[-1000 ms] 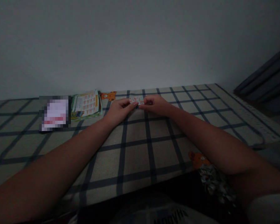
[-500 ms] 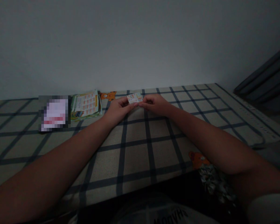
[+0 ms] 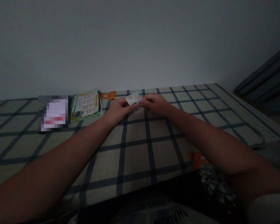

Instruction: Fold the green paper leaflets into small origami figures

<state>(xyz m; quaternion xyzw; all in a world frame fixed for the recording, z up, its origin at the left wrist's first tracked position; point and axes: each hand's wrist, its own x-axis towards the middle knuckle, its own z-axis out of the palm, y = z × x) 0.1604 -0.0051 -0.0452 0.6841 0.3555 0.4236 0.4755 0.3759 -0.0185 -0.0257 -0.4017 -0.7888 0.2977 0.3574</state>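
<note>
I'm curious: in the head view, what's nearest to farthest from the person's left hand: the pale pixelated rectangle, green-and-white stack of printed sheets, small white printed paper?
From the left hand:
1. Small white printed paper: in its grasp.
2. Green-and-white stack of printed sheets: to its left.
3. Pale pixelated rectangle: farther left, past the stack.

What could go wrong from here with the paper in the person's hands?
The left hand holds the small printed paper while the right hand pinches at its right edge; uneven pulling might tear it.

A pile of crumpled-looking pieces lies close by the right forearm, so a sweep of that arm could scatter some.

The scene is dim, so small creases might go unnoticed.
</note>
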